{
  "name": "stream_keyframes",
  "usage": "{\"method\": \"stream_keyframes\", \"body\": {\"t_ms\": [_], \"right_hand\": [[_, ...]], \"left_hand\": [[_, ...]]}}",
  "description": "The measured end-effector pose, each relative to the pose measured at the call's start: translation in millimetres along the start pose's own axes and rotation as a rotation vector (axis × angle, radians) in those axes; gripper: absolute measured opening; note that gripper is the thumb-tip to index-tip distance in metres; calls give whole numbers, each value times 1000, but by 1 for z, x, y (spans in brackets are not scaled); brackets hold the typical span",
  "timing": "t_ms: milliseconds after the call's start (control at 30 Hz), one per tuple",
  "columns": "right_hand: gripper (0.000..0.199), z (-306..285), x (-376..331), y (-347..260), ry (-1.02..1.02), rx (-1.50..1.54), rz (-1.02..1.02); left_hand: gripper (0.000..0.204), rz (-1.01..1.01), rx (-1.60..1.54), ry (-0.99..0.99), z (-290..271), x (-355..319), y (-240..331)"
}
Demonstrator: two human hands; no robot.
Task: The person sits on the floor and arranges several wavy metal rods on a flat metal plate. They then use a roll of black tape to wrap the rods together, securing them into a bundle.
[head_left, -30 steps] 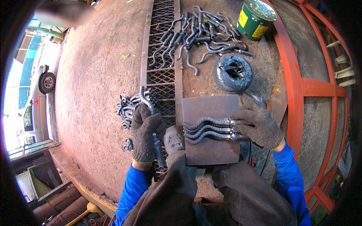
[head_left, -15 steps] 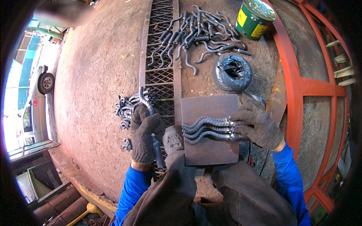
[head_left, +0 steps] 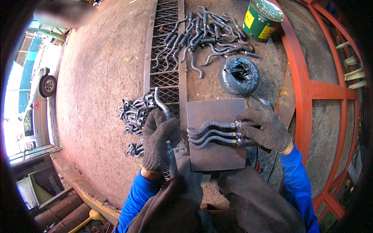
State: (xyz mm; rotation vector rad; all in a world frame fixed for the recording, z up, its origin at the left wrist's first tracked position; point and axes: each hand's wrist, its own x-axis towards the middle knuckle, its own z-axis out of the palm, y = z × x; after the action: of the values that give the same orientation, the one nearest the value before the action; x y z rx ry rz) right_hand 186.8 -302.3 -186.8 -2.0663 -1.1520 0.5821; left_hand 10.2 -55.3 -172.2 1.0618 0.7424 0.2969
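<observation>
Holding a single ribbed rod (head_left: 161, 104) near its middle, the left grip (head_left: 159, 141) has its gloved fingers closed around it, the curved end poking out beyond them and the thick sleeve (head_left: 172, 163) pointing back toward the lap; pinched at one spot, the rod could swivel if the knit glove slid on smooth steel. Well to the right, the right grip (head_left: 268, 130) is clamped over the thick ends of a row of wavy rods (head_left: 217, 132) lying across a metal plate (head_left: 215, 163); the glove hides how firmly. Left of that grip their ribbed ends lie unheld, so they could fan apart or roll if the plate tipped, and what props it is hard to tell. Just beyond the right grip, a shiny dark strip (head_left: 265, 102) could snag on the fingers or rod ends. Past the left grip, the tied bundle (head_left: 136, 116) lies close enough to catch the held rod's tip. Farther beyond the right grip sit a plastic-wrapped roll (head_left: 233, 85), then a tangled pile (head_left: 198, 35), where bent ends could hook together if one were pulled.
</observation>
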Motion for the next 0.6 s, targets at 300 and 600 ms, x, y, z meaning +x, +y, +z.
{"method": "stream_keyframes", "body": {"t_ms": [300, 600], "right_hand": [[37, 1, -2, -1, 10, -40, 34], [48, -6, 8, -54, 207, -422, -59]], "left_hand": [[15, -18, -27, -8, 3, -1, -1], [20, 120, -126, 26, 41, -7, -12]]}}
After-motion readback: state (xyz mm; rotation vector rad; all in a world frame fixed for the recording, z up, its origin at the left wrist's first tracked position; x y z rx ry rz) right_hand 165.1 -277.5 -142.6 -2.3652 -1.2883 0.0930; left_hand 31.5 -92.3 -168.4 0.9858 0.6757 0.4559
